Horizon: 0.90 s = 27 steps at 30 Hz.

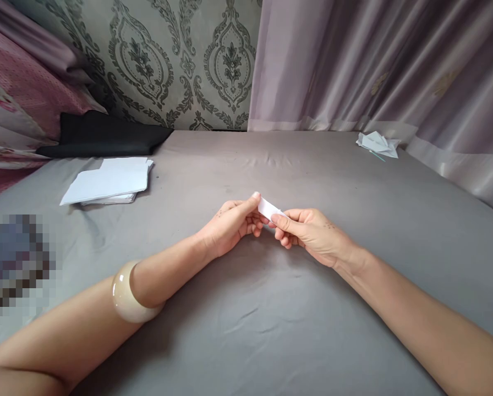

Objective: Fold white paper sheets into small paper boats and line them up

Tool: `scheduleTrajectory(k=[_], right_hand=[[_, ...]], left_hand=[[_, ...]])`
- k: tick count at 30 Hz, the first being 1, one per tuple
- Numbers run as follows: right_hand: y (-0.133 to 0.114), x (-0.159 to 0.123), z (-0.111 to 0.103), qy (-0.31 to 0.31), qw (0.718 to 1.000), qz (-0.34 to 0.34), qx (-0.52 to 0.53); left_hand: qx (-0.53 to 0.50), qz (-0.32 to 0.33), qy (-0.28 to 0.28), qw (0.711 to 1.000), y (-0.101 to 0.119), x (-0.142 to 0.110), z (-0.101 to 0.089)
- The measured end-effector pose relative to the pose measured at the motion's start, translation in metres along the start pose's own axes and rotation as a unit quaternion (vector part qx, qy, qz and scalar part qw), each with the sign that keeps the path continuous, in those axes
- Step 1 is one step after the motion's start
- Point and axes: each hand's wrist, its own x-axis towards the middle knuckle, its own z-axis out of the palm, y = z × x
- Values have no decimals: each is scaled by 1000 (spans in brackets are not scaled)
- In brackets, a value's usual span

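Note:
Between my two hands is a small strip of folded white paper (269, 208), held just above the grey sheet (271, 308). My left hand (239, 221) pinches its left end, thumb on top and fingers curled beneath. At the other end my right hand (304, 228) grips the paper with the thumb pressed on its upper face. The fingers under the paper are partly hidden. A pale, glossy bangle (130, 294) circles my left forearm.
A stack of white paper sheets (108, 179) lies at the back left, before a black cloth (110, 135). At the far right sit folded white papers (376, 143) with a thin greenish stick (377, 156). Curtains (333, 60) and a patterned wall (184, 60) border the back.

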Motion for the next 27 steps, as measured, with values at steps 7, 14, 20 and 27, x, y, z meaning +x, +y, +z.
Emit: scheduleTrajectory(k=[7,14,20,27], right_hand=[[1,-1,4,18,999,-15,-28],[0,-2,-2,-20,999,-5,-41],[-1,-3,8,-14,999,-2,-37],[6,2,14,80,993,-14,-91]], left_hand=[[81,48,19,995,-2,1,-2],[103,109,9,989,2,-3,0],[83,132,31,987,1,0,-3],[13,96,54,994,2,4,-2]])
